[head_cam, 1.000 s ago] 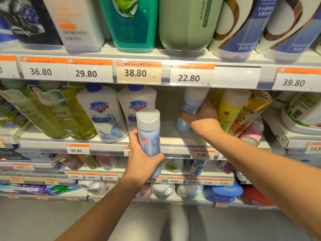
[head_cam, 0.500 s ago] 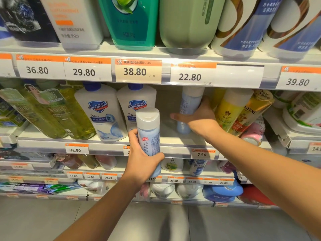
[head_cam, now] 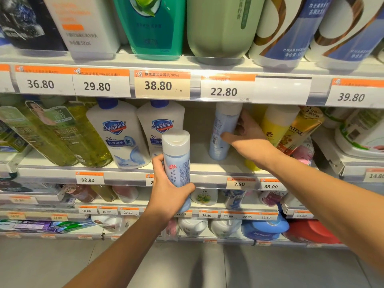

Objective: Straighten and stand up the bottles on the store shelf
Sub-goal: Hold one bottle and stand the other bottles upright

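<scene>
My left hand point(head_cam: 168, 190) grips a light blue bottle with a white cap point(head_cam: 176, 159), held upright in front of the middle shelf's edge point(head_cam: 124, 175). A second light blue bottle point(head_cam: 222, 132) stands upright deep on that shelf. My right hand point(head_cam: 247, 140) rests against its right side, thumb across the front and fingers spread behind it. Between the two bottles is a bare gap of shelf.
Two white Safeguard bottles point(head_cam: 118, 134) stand left of the gap. A yellow bottle point(head_cam: 274, 125) and a golden Pantene tube point(head_cam: 299, 132) lean at the right. Large bottles fill the shelf above point(head_cam: 220, 26). Lower shelves hold more bottles, with floor below.
My right hand has loosened from a closed grip on the rear blue bottle to an open touch, and that bottle now stands more upright. The left hand holds still.
</scene>
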`<state>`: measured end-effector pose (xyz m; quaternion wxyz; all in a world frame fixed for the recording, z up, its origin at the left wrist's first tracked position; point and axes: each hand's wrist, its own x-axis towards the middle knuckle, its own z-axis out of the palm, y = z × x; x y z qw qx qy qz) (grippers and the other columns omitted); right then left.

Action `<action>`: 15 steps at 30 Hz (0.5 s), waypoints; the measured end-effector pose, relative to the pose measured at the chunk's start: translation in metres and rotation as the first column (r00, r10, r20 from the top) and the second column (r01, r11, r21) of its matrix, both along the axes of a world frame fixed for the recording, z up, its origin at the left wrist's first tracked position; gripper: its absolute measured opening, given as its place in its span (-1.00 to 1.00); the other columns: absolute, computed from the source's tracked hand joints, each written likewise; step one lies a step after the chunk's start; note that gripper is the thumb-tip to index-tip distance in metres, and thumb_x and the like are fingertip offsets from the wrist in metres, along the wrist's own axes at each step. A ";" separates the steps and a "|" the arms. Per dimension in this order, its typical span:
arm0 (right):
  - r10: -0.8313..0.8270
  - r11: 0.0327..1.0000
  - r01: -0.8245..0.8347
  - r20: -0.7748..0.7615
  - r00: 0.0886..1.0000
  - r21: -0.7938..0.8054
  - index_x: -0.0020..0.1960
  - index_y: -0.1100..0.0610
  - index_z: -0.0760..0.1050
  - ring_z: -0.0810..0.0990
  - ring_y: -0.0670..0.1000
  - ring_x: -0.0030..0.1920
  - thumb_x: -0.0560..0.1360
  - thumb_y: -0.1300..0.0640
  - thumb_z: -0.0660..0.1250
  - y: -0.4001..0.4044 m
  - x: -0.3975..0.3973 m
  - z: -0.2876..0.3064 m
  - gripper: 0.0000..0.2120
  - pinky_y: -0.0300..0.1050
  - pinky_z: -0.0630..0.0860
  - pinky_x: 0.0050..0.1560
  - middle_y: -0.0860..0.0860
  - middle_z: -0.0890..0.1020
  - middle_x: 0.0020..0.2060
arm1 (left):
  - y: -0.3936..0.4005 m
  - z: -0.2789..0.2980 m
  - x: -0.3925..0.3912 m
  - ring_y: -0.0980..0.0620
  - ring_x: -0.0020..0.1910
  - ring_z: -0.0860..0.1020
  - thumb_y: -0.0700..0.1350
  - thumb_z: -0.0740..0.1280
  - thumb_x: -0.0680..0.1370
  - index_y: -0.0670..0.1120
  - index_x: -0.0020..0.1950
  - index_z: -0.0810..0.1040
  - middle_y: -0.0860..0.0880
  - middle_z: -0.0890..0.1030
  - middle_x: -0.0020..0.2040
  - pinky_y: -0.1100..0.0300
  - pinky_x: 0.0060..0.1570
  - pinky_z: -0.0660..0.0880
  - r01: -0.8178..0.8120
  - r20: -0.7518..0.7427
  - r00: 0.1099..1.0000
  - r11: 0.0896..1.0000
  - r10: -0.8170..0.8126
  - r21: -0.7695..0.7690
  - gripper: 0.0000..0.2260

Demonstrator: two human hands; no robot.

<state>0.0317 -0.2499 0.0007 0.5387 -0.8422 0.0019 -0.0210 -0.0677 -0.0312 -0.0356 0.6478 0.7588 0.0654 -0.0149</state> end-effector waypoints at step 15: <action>-0.107 0.987 0.107 0.008 0.994 -0.122 0.40 0.05 0.44 0.64 0.07 0.25 0.17 -0.21 0.72 0.020 0.008 0.007 -0.08 0.10 0.62 0.30 -0.01 0.64 0.25 | 0.002 -0.002 -0.003 0.08 -0.06 0.58 -0.43 0.48 0.40 0.03 0.32 0.23 -0.03 0.52 0.06 0.46 -0.31 0.54 0.008 0.008 1.000 1.000 -0.009 0.007 -0.32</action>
